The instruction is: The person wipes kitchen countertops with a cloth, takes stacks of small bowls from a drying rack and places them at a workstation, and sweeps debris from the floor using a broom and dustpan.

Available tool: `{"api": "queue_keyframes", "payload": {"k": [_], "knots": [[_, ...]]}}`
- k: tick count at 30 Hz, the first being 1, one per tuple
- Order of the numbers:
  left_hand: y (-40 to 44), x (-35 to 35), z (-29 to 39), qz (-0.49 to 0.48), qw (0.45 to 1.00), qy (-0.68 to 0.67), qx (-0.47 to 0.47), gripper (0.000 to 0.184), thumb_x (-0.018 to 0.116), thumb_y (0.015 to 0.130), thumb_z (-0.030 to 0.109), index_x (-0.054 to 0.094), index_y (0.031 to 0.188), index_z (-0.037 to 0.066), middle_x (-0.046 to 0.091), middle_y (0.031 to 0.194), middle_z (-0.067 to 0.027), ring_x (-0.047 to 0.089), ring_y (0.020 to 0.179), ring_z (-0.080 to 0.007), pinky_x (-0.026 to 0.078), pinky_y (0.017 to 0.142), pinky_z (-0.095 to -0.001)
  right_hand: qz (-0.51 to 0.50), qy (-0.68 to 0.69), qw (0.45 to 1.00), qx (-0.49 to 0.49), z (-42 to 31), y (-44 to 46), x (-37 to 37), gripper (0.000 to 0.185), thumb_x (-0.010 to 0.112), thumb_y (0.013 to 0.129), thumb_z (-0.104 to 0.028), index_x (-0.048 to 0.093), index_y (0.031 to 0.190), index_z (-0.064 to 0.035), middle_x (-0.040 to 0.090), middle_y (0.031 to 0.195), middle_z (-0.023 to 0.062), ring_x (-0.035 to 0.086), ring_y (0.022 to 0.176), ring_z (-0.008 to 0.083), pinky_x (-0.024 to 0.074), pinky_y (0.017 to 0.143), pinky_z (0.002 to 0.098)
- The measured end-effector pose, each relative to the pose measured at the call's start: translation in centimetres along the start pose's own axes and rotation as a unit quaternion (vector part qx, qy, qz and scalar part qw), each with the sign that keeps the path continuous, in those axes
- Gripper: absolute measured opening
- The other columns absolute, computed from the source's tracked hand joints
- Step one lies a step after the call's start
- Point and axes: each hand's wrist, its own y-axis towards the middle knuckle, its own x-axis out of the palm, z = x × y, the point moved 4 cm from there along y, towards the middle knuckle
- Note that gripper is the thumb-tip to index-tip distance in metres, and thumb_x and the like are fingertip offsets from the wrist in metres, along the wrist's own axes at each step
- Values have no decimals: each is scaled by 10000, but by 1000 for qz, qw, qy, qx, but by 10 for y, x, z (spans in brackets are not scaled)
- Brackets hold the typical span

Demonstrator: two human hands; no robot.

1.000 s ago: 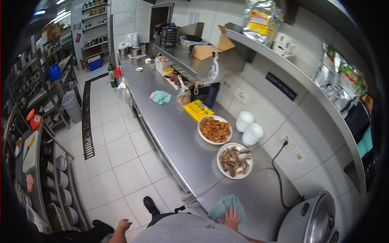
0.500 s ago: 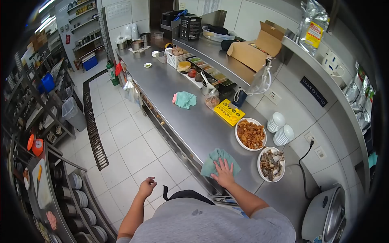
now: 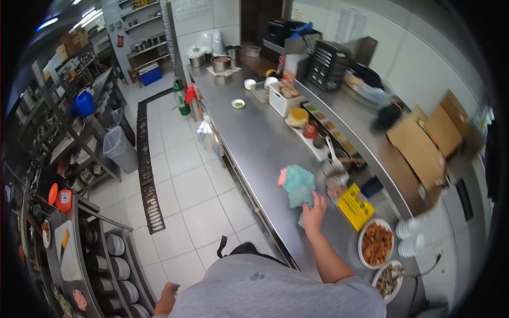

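Observation:
My right hand [image 3: 314, 213] is on the steel counter [image 3: 254, 143] with its fingers curled over a green cloth [image 3: 300, 196]. This cloth meets a second, lighter green cloth [image 3: 298, 178], which has a pink cloth [image 3: 282, 176] at its left edge. To the right of the hand lie a yellow box [image 3: 355, 206] and a plastic bag of food [image 3: 336, 185]. My left hand [image 3: 168, 292] hangs low over the floor, away from the counter; its fingers are blurred and mostly out of sight.
Two white bowls, one of browned food pieces [image 3: 376, 245] and one of greyish scraps [image 3: 388, 280], stand near stacked white cups [image 3: 411, 245]. A raised shelf [image 3: 366, 124] with an open cardboard box [image 3: 419, 151] overhangs the counter's right side. A rack of plates [image 3: 121, 268] stands left.
My right hand has slid forward along the counter with the green cloth, up to the other cloths. My left hand has dropped lower. The view has turned and shifted.

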Motion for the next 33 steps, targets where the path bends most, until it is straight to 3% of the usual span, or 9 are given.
{"api": "queue_keyframes", "payload": {"k": [6, 12, 14, 16, 19, 23, 24, 27, 33], "knots": [[-10, -41, 10, 52, 960, -269, -49, 193, 623, 817, 216, 616, 858, 27, 597, 689, -98, 566, 571, -253, 447, 475, -445, -362, -277, 883, -113, -61, 110, 203, 841, 600, 758, -598, 332, 1441, -185, 183, 1519, 183, 134, 1396, 391, 61, 1084, 613], [36, -103, 141, 4, 986, -98, 134, 171, 607, 815, 194, 612, 870, 32, 581, 682, -83, 550, 549, -235, 435, 453, -410, -332, -209, 915, -92, -86, 191, 336, 923, 556, 741, -678, 262, 1468, -192, 84, 1545, 167, 2, 1410, 413, -50, 1053, 663], [64, -154, 185, -9, 982, -40, 182, 164, 601, 815, 187, 611, 874, 34, 576, 680, -79, 545, 541, -229, 431, 446, -399, -337, -183, 923, -41, -94, 209, 348, 866, 591, 754, -619, 314, 1444, -176, 155, 1526, 172, 82, 1400, 405, 29, 1075, 628], [91, -206, 240, -24, 977, 7, 214, 158, 595, 814, 180, 610, 877, 36, 571, 678, -74, 540, 534, -222, 427, 438, -387, -314, -177, 933, -2, -82, 234, 320, 809, 625, 766, -559, 366, 1419, -159, 225, 1507, 177, 161, 1390, 398, 109, 1097, 593], [143, -298, 320, -17, 972, 52, 228, 150, 587, 813, 169, 608, 883, 38, 563, 674, -66, 532, 523, -213, 421, 427, -370, -12, -95, 992, 81, -85, 237, 213, 388, 650, 807, -278, 619, 1133, -70, 605, 1162, 174, 566, 1076, 337, 450, 932, 373], [197, -405, 441, 47, 968, 5, 246, 141, 576, 811, 154, 605, 891, 41, 552, 670, -57, 522, 508, -201, 413, 413, -347, 311, -262, 885, 228, 6, 162, 63, 186, 577, 820, -202, 673, 844, -43, 662, 865, 156, 629, 794, 359, 500, 703, 433], [197, -421, 476, 65, 960, -29, 272, 140, 573, 811, 151, 605, 893, 42, 550, 669, -54, 519, 505, -198, 411, 409, -341, 326, -281, 847, 310, 25, 139, 38, 178, 546, 793, -172, 654, 778, -31, 644, 785, 173, 618, 749, 364, 499, 688, 434], [191, -430, 567, 69, 937, -104, 328, 177, 563, 808, 137, 595, 956, 46, 552, 674, -47, 514, 497, -174, 395, 393, -320, 191, -317, 751, 546, 83, 81, 5, 471, 585, 832, -368, 562, 1176, -47, 526, 1248, 182, 489, 1151, 353, 417, 943, 451], [100, -307, 653, -54, 925, 62, 371, 396, 679, 786, 144, 558, 1151, 49, 595, 691, -62, 522, 490, -143, 379, 393, -290, 20, -345, 770, 537, 106, 52, 5, 810, 582, 804, -586, 348, 1409, -101, 330, 1443, 150, 332, 1323, 335, 311, 1032, 514]]}}
